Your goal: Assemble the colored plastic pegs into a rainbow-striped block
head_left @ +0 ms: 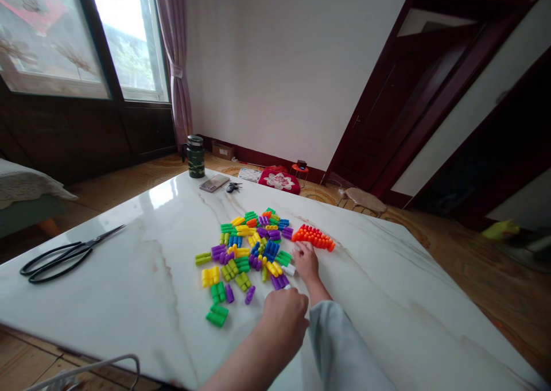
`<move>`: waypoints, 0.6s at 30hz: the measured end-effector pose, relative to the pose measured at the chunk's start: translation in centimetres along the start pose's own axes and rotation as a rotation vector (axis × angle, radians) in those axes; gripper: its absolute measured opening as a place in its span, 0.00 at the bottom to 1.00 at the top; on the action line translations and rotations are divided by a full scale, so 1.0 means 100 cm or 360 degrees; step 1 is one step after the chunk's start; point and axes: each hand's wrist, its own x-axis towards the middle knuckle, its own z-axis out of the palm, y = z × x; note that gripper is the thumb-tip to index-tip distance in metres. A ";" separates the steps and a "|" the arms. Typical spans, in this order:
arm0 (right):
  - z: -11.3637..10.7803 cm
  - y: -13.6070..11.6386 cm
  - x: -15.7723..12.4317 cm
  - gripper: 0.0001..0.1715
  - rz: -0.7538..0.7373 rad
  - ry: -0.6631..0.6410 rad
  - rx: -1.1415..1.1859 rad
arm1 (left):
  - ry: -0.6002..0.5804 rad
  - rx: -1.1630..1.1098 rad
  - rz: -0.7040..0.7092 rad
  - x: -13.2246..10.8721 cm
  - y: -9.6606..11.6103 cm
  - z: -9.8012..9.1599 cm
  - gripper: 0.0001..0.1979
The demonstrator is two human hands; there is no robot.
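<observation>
A heap of small plastic blocks point(249, 250) in yellow, green, purple and blue lies on the white marble table point(129, 276). To its right is a joined row of orange blocks point(314, 237). My right hand point(306, 263), in a grey sleeve, rests just below the orange row with fingers curled on a white block point(289, 269) at the heap's edge. My left hand point(284, 317) is nearer to me, closed in a loose fist. A small white bit shows at its fingertips, beside purple blocks point(279, 281). What it holds is hidden.
Black scissors point(64, 256) lie at the table's left. At the far edge stand a dark green jar point(196, 157), a phone point(214, 183) and keys point(233, 187). A red cushion point(279, 179) and a low stool point(365, 198) sit on the floor beyond.
</observation>
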 end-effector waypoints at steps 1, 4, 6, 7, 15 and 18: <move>-0.001 0.000 -0.001 0.19 0.0008 -0.0003 0.0049 | -0.0002 0.0004 -0.0003 -0.001 -0.001 -0.001 0.11; -0.008 0.002 -0.010 0.21 0.0018 -0.0018 0.0190 | -0.0003 0.0029 -0.0013 -0.002 -0.006 -0.003 0.13; -0.015 0.003 -0.024 0.25 0.0062 -0.0006 0.0319 | 0.0008 0.0047 -0.0043 -0.002 -0.012 -0.005 0.13; -0.019 0.003 -0.033 0.26 0.0111 0.0008 0.0415 | 0.0014 0.0055 -0.0065 -0.001 -0.016 -0.007 0.13; -0.041 -0.017 -0.097 0.31 0.0574 0.0017 0.1000 | 0.0221 0.0068 -0.0341 0.005 -0.064 -0.021 0.12; -0.050 -0.033 -0.100 0.30 0.0720 0.0026 0.1069 | 0.0304 0.0070 -0.0473 0.006 -0.091 -0.026 0.13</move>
